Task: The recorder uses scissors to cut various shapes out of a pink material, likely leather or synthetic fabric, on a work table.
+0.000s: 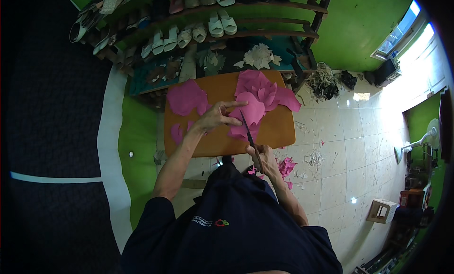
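My left hand (215, 117) is closed on the left edge of a pink sheet (252, 108), fingers and thumb pinching it over the orange-brown table (220, 85). In my right hand (266, 159), at the table's front edge, is a pair of dark scissors (248, 128). Their blades point up and to the left, with the tips at the sheet near my left thumb. More pink pieces (257, 82) lie heaped behind it. A wide pink piece (185, 96) lies at the far left of the tabletop, with smaller pink scraps (176, 133) nearer to me.
Behind the table stands a rack with sandals (198, 33) and other shoes. Its lowest shelf holds pale scraps (260, 55). Pink offcuts (287, 166) lie on the tiled floor by my right arm. At the right are a white fan (431, 132) and a box (382, 210).
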A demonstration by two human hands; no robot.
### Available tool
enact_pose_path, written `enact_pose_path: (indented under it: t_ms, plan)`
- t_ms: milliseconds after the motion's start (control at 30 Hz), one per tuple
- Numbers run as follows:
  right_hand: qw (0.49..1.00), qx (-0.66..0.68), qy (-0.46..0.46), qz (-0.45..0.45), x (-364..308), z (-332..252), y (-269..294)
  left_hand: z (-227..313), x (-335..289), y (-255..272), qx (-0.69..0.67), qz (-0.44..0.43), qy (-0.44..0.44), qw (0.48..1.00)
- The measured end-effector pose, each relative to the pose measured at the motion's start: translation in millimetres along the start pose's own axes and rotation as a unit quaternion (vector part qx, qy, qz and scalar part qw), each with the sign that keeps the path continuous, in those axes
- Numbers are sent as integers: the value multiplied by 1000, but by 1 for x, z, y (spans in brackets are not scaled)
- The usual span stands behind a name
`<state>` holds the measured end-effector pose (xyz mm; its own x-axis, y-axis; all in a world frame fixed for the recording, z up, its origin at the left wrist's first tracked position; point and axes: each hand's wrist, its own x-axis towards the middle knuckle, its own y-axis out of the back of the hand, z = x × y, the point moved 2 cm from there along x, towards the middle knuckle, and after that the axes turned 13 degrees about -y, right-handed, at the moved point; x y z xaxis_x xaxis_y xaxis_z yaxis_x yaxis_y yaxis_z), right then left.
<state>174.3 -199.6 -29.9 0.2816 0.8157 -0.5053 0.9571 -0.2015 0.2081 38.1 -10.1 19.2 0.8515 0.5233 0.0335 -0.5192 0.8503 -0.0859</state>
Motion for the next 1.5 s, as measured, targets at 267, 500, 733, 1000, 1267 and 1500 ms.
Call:
enact_pose_path:
  t_ms: [267,500,733,1000,1267,1500]
  plan:
    - [999,-31,-13,6,1,9,0,-7,1,15,23,15,10,1000]
    - [993,54,-34,-103,-4,5,-3,-10,-1,10,-16,-9,4,1000]
    - [991,65,-42,-107,1,0,-7,-16,-4,10,-3,-46,24,999]
    - [982,114,-108,-102,4,10,-7,-12,-7,4,-34,-2,15,999]
    - [979,132,-114,-102,4,9,-5,-21,-4,10,-26,-5,0,1000]
    - [984,132,-100,-66,11,19,-7,-16,-5,1,-52,50,9,997]
